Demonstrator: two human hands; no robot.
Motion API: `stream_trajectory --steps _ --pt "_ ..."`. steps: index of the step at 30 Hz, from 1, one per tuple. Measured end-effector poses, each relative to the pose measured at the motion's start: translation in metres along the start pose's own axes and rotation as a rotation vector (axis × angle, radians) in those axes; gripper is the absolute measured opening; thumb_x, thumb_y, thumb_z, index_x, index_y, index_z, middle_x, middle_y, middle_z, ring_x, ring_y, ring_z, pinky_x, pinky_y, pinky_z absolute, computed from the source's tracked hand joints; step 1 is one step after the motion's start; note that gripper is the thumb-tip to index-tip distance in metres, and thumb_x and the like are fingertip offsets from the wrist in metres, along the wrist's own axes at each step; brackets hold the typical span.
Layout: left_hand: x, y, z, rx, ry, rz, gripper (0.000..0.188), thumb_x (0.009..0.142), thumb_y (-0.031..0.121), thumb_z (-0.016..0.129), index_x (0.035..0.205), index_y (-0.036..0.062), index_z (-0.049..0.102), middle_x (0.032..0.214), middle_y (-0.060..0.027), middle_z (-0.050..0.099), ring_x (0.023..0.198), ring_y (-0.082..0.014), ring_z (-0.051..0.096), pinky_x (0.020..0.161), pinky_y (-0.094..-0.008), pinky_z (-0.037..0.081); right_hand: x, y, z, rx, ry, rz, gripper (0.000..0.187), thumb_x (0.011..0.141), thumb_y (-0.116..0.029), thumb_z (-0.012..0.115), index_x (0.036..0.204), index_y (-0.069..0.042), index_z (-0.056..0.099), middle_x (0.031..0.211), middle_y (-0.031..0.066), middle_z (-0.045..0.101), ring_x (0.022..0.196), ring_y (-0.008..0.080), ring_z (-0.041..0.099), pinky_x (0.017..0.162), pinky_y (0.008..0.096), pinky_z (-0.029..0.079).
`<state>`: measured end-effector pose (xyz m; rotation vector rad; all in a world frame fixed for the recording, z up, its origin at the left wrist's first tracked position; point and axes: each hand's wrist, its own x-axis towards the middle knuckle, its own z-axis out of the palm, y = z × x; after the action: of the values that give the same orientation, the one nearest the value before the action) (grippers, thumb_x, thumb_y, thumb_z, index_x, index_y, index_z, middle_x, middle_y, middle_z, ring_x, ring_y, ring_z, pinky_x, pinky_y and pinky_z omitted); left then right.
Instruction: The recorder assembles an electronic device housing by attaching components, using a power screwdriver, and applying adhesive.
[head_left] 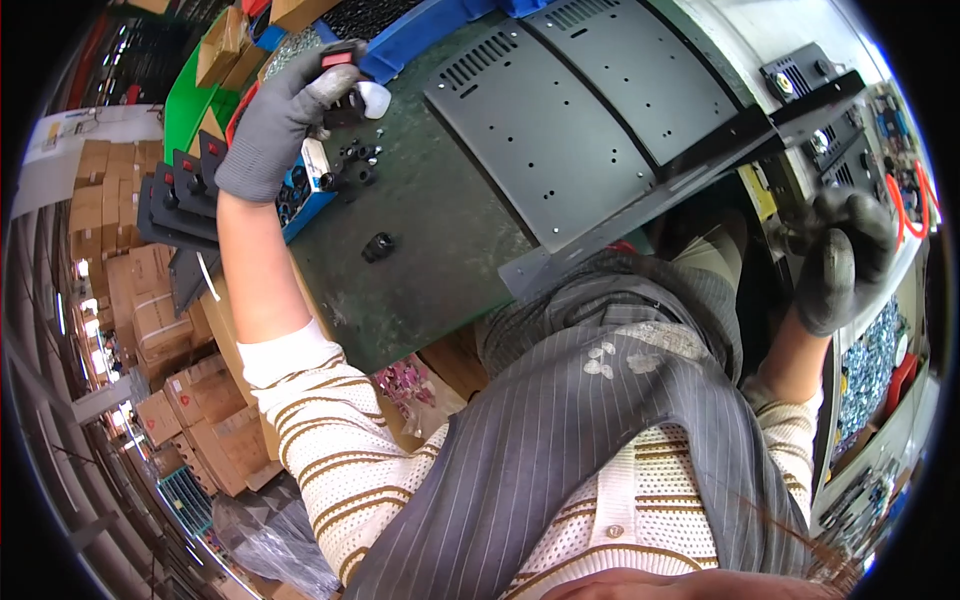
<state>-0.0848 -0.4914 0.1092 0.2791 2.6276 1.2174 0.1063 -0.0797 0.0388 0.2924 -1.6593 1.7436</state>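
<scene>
My left hand (pixel 283 118), in a grey work glove, is raised over the far left of the green bench top (pixel 400 300). Its fingers are closed around a small black part with a red face (pixel 342 58); a white piece (pixel 373 100) shows beside the fingertips. Small black fittings (pixel 362 165) lie below that hand, and a single black fitting (pixel 378 247) sits nearer me. Two black metal panels (pixel 560 150) with slots and holes lie side by side on the bench. Off their right end, my right hand (pixel 848 260), also gloved, has its fingers curled; whatever they hold is hidden.
A long black metal bar (pixel 690 185) crosses the panels' near edge. Black plates with red switches (pixel 180 200) stand at the left, beside a blue-and-white box (pixel 310 190) of parts. Blue bins (pixel 420 40) line the back. Blue-silver hardware (pixel 868 370) fills a tray at right.
</scene>
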Motion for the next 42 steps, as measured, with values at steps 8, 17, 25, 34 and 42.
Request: stream_trajectory --steps 8,17,25,34,42 --pt "0.005 0.128 0.055 0.082 -0.549 0.375 0.034 0.082 0.026 0.067 0.107 0.0027 0.062 0.086 -0.0013 0.062 0.079 -0.0085 0.059 0.068 -0.0244 0.049 0.127 -0.036 0.106 -0.673 -0.78 -0.943 0.041 0.073 -0.013 0.063 0.112 -0.005 0.052 0.106 0.0116 0.057 0.089 0.0277 0.057 0.072 0.0354 0.05" --pt "0.064 0.058 0.103 -1.293 -0.873 -0.049 0.053 0.095 0.031 0.047 0.135 -0.0023 0.039 0.12 -0.02 0.054 0.099 -0.0281 0.059 0.07 -0.0312 0.055 0.102 -0.042 0.041 0.05 -0.235 0.105 0.034 0.072 -0.001 0.057 0.105 -0.004 0.046 0.091 0.009 0.054 0.082 0.021 0.059 0.072 0.0314 0.049" --pt "0.072 0.097 0.123 -0.787 -0.478 0.0 0.036 0.089 0.012 0.05 0.123 0.0012 0.052 0.1 -0.0117 0.062 0.098 -0.0239 0.059 0.075 -0.034 0.054 0.057 0.025 -0.033 0.134 0.056 0.479 0.022 0.088 -0.015 0.056 0.107 -0.004 0.054 0.093 0.0055 0.06 0.08 0.0105 0.06 0.072 0.0238 0.049" --pt "0.02 0.234 0.186 0.786 -0.276 0.799 0.044 0.085 0.045 0.058 0.097 0.0028 0.066 0.078 -0.0101 0.063 0.077 -0.0236 0.064 0.066 -0.0343 0.049 0.067 0.022 -0.013 0.022 0.007 0.556 0.028 0.086 -0.026 0.063 0.103 -0.004 0.059 0.087 0.0019 0.061 0.075 0.0094 0.062 0.069 0.0221 0.05" --pt "0.019 0.243 0.204 1.058 -0.098 0.871 0.046 0.087 0.05 0.055 0.088 0.0061 0.069 0.072 -0.0136 0.063 0.071 -0.0311 0.063 0.063 -0.0391 0.048 0.074 0.042 -0.017 -0.082 0.205 0.237 0.047 0.079 -0.031 0.073 0.109 0.001 0.056 0.1 0.007 0.061 0.094 0.0118 0.055 0.083 0.0264 0.045"
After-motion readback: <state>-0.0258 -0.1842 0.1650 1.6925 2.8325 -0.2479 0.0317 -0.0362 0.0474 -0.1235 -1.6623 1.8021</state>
